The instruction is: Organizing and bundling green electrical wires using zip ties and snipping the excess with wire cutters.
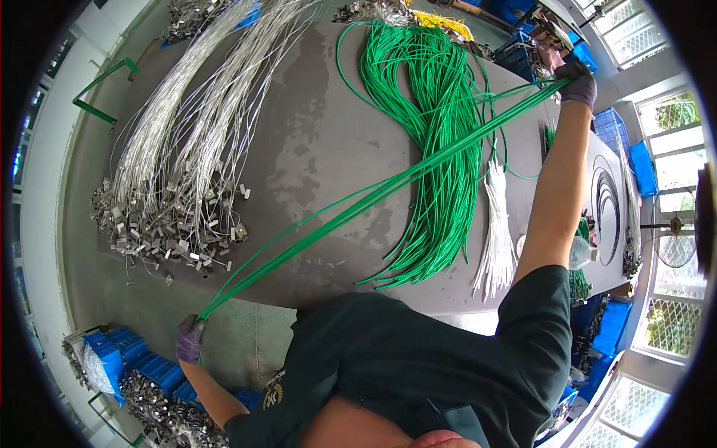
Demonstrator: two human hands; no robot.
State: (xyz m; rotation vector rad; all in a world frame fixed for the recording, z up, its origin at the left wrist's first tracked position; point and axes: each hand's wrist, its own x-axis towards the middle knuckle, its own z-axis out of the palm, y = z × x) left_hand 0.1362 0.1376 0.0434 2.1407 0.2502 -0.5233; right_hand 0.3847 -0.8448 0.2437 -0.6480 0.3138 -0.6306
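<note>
A bundle of green cables (388, 187) stretches between my two gloved hands, slanting across the table from lower left to upper right. My left hand (191, 340), in a purple-grey glove, is closed round its near end, out past the table's edge. At the far right my right hand (576, 84), arm extended, grips the other end. Beneath the stretched bundle lies a large heap of green cables (448, 216), looped at its far end and with loose ends toward me. Beside that heap rests a bunch of white cables (496, 231).
Clear wires (160, 134) with metal end pieces (172, 228) cover the table's left side. Blue bins (127, 347) holding metal parts stand at lower left. Black coiled cable (606, 198) and a clear bottle (579, 252) lie to the right. Yellow pieces (444, 26) sit at the far edge.
</note>
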